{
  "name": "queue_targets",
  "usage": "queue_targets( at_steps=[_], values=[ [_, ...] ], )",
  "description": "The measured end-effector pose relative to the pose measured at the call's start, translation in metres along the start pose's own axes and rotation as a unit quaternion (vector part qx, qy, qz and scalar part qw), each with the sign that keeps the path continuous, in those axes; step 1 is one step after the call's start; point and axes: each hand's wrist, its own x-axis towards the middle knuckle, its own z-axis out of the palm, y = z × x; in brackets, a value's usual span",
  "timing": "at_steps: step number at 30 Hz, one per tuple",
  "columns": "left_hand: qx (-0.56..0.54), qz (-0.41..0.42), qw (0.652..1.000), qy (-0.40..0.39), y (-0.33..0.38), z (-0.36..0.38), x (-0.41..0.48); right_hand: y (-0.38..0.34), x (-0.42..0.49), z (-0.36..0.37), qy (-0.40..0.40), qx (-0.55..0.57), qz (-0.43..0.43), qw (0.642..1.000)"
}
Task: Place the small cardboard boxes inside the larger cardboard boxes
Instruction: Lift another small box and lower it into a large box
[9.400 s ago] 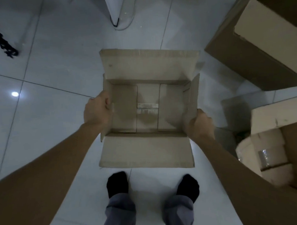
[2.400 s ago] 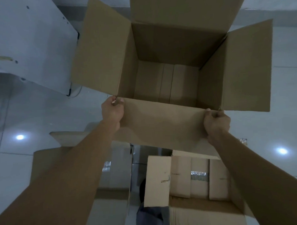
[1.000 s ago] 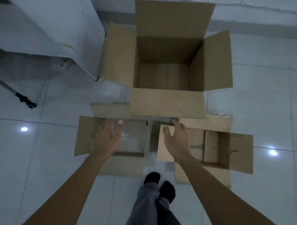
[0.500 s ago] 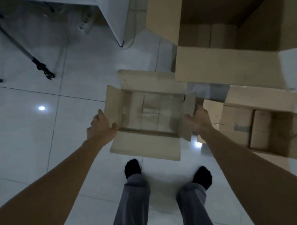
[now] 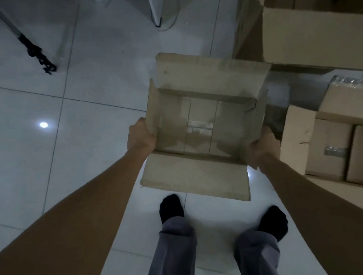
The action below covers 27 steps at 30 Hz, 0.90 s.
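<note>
1. A small open brown cardboard box (image 5: 198, 128) is held in mid-frame above the white tiled floor (image 5: 82, 99), all four flaps out and the interior empty, with a pale tape strip seen on its bottom seam.
2. The box's left wall is gripped by the left hand (image 5: 140, 137), fingers curled shut around the edge near the near-left corner.
3. The box's right wall is gripped by the right hand (image 5: 261, 149), fingers closed on the edge near the near-right corner; fingertips are hidden behind the cardboard.
4. The near flap is seen hanging out toward the person, over two feet in black socks (image 5: 171, 207) and grey trouser legs (image 5: 174, 250).
5. A large brown cardboard box (image 5: 308, 32) is seen at top right, near the held box's far-right corner, cut off by the frame edge.
6. A second open brown cardboard box (image 5: 331, 144) is seen on the floor at right, just beside the right hand, with taped bottom flaps visible.
7. A black tripod leg (image 5: 35, 54) is seen at top left, well apart from the boxes.
8. A white furniture leg (image 5: 154, 8) is seen at top centre.
</note>
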Motion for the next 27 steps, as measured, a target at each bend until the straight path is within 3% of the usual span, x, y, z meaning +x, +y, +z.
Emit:
queue_targets(
  at_steps=[7,17,22,27],
  values=[
    [0.010,-0.024,0.998,-0.049,-0.018,-0.044,-0.061,0.003,-0.070,-0.038,-0.009,-0.022,-0.001,1.000],
    [0.019,-0.012,0.996,-0.085,-0.015,-0.191,-0.212,-0.026,-0.232,-0.166,-0.061,-0.015,0.000,0.998],
    [0.011,0.023,0.994,-0.103,-0.006,-0.255,-0.257,-0.041,-0.288,-0.231,-0.038,-0.017,-0.031,0.999],
    [-0.030,0.086,0.992,-0.085,0.025,-0.321,-0.252,-0.061,-0.302,-0.297,0.041,0.046,-0.072,0.996]
  ],
)
